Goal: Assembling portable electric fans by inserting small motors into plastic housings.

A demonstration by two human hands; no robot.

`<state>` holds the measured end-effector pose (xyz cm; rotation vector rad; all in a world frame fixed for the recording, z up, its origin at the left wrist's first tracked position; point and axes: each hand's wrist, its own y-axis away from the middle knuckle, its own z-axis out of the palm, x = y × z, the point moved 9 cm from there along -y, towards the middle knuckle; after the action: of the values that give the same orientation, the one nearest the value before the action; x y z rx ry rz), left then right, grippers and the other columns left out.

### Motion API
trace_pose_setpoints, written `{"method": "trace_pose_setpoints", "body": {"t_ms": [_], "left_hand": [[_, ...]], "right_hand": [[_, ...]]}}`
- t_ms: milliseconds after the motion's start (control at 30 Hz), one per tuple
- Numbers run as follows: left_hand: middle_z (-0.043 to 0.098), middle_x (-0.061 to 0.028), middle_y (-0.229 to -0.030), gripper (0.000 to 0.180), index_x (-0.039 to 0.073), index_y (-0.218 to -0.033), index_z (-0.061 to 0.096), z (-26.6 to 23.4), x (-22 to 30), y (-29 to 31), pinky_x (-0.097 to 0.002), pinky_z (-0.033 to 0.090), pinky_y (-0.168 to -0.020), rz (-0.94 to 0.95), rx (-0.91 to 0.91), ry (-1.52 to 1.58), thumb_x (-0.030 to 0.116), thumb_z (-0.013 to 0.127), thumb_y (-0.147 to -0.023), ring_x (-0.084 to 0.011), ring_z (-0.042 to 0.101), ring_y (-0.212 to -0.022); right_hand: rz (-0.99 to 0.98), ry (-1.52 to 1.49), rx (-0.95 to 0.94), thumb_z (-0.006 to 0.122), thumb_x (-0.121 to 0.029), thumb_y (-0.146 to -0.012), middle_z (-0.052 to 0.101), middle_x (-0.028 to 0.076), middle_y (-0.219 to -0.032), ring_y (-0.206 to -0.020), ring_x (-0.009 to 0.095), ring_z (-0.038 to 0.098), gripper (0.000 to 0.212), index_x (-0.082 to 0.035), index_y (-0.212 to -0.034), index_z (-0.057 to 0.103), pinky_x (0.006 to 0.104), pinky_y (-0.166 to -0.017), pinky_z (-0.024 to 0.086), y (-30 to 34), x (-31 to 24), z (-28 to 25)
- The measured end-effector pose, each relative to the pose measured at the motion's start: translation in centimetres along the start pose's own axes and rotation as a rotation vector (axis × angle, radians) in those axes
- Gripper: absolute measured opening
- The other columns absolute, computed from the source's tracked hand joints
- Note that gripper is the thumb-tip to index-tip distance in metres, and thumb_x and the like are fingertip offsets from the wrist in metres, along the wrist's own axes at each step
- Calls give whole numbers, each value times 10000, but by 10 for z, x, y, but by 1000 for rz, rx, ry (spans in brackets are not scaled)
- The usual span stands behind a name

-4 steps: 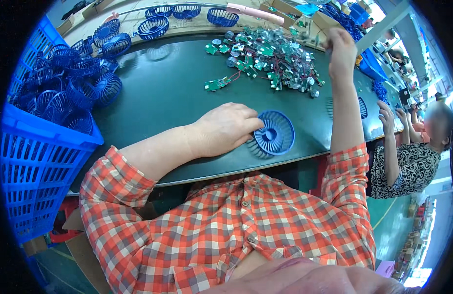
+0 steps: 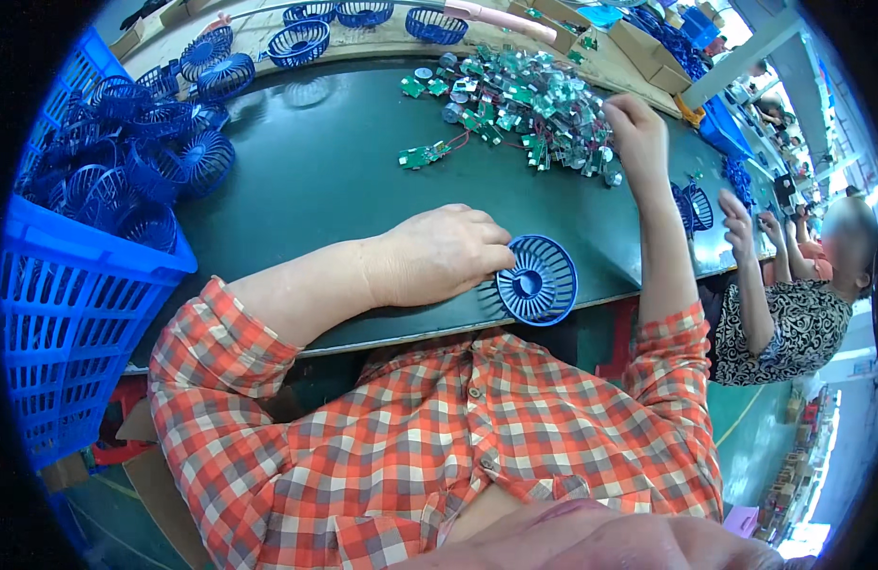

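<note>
My left hand (image 2: 446,252) rests low over the green tabletop, its fingers closed on the rim of a round blue slatted fan cover (image 2: 543,285). The cover is tilted, its open side and central hub in view, close to the table's front edge. Raised at the right end of a heap of small green circuit boards with clear parts and wires (image 2: 543,104) is my right hand (image 2: 639,138). Its fingers are curled together; anything between them is too small or hidden to make out. One wired board (image 2: 423,155) lies apart, left of the heap.
A blue crate (image 2: 87,285) piled with blue covers (image 2: 144,161) stands at the left. More covers (image 2: 299,43) line a shelf at the back beside a pink tube (image 2: 501,19). Two covers (image 2: 696,207) lie right of my forearm, near another person (image 2: 781,318).
My right hand has come down and slightly left, beside the heap. My left hand and the fan cover have shifted a little nearer and to the right.
</note>
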<state>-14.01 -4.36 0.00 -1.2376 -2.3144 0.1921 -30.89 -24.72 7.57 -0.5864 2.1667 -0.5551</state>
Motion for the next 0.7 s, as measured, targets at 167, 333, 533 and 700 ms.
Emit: {"method": "trace_pose_setpoints", "body": {"t_ms": [167,333,533,700], "left_hand": [[671,-112,-1116,193,75,-1059,668,-5,2,0,-422,492,-934,49,48,-12,133,659,-875,-299,622,-1084],[667,-119,-1117,189,78,-1046,663,-3,12,0,-419,503,-915,104,20,40,133,666,-866,-308,628,-1064],[646,-142,-1128,284,50,-1029,640,-6,14,-1,-442,521,-914,121,-26,69,47,723,-758,-340,624,-1078],[641,-144,-1105,275,56,-1022,635,-10,9,0,-436,526,-891,108,-37,89,35,717,-761,-343,625,-1054]], "right_hand": [[39,-317,409,646,-112,-949,556,-35,-718,-635,34,479,101,-28,-967,699,217,-568,377,59,7,-70],[-48,93,-51,657,-87,-918,651,60,-783,-676,158,607,76,-21,-947,681,300,-619,472,113,-5,10],[-227,297,-285,696,-92,-856,656,119,-896,-854,325,645,140,-64,-992,678,413,-731,519,146,-59,40],[-223,190,-233,751,-111,-813,637,146,-1138,-1019,311,637,351,-61,-1153,681,390,-868,512,156,-62,11]]}}
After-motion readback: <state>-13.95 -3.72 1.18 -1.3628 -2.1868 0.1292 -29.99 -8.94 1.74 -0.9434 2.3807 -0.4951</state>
